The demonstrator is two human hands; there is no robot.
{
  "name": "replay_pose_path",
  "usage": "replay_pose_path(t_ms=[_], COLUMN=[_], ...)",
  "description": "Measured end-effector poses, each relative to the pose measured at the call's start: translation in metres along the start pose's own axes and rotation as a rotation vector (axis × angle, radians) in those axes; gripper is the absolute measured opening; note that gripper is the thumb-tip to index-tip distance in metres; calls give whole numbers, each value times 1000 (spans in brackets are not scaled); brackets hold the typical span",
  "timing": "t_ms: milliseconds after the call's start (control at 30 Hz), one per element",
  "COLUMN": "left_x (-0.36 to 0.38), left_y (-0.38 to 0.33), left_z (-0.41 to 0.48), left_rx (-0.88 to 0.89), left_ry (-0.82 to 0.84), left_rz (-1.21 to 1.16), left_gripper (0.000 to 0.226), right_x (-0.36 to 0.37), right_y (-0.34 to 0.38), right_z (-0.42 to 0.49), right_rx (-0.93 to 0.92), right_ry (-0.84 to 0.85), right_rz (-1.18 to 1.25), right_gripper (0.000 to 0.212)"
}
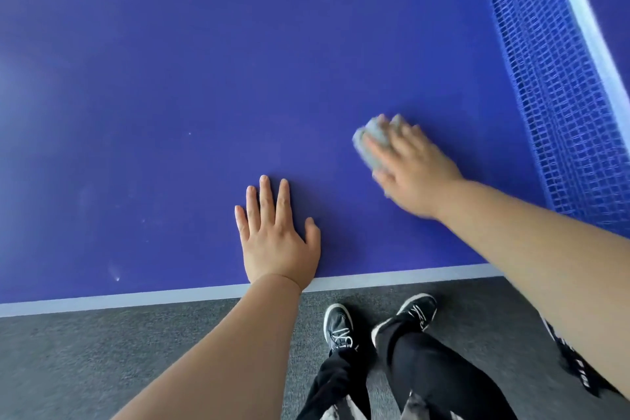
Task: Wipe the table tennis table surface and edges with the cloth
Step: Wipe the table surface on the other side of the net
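The blue table tennis table [204, 78] fills most of the view, with a pale stripe along its near edge [119, 298]. My right hand [414, 170] lies flat on a grey cloth [371, 143] and presses it to the surface near the net; the hand is blurred by motion, and most of the cloth is hidden under the palm and fingers. My left hand [278, 235] rests flat on the table close to the near edge, fingers straight and slightly spread, holding nothing.
The blue net [559, 85] with its white top band runs along the right side, close to the cloth. Small pale specks [117, 278] mark the table at the lower left. Grey carpet [102, 358] and my black shoes [341, 327] lie below the table edge.
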State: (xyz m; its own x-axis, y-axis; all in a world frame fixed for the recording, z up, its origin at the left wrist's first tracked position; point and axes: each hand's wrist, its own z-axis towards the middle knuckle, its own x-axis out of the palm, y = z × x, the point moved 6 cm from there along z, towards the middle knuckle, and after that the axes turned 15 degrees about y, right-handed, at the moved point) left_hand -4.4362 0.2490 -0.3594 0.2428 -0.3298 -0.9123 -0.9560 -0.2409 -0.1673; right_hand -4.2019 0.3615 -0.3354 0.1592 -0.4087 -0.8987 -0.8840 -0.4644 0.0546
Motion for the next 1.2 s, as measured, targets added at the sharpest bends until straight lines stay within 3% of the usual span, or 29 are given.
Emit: replay_pose_path(t_ms=[67, 133, 300, 400, 467, 600, 700, 733, 867, 933, 967, 1033, 1133, 1200], left_x=[1, 2, 0, -2, -4, -17, -35, -43, -59, -61, -62, -62, -63, -64], left_y=[0, 0, 0, -4, -3, -16, -32, -37, -59, -62, -62, -61, -60, -61], left_z=[1, 1, 0, -1, -2, 11, 56, 76, 140, 151, 152, 152, 152, 152], left_rx=[0, 2, 1, -4, -5, 81, 104, 94, 114, 108, 100, 93, 90, 84], left_ry=[-7, -13, 10, 55, 71, 55, 24, 11, 22, 11, -5, -19, -3, 7], left_rz=[-4, -2, 6, 28, 24, -18, -64, -85, -74, -25, -15, -15, -15, -2], left_gripper=[79, 78, 78, 79, 79, 76, 69, 67, 64, 65, 65, 67, 68, 69], right_x=[-10, -11, 43, 57, 43, 2, -16, -17, 14, 20, 17, 1, -28, -42], right_y=[-26, -15, 81, 63, 25, -66, -62, -43, 51, 47, 30, -22, -101, -116], right_z=[23, 26, -63, -88, -68, -3, 30, 35, -9, -23, -17, 13, 57, 81], right_rx=[259, 311, -327, -433, -271, 291, 419, 329, -375, -518, -486, -239, 212, 350], right_ry=[25, -23, -21, 57, 53, 39, -17, -45, 6, 20, 8, -42, -25, -36], right_rz=[186, 202, -78, -170, -146, 202, 270, 223, -1, -48, -77, -69, 98, 198], right_gripper=[68, 67, 66, 66, 66, 70, 70, 69, 63, 61, 62, 66, 69, 69])
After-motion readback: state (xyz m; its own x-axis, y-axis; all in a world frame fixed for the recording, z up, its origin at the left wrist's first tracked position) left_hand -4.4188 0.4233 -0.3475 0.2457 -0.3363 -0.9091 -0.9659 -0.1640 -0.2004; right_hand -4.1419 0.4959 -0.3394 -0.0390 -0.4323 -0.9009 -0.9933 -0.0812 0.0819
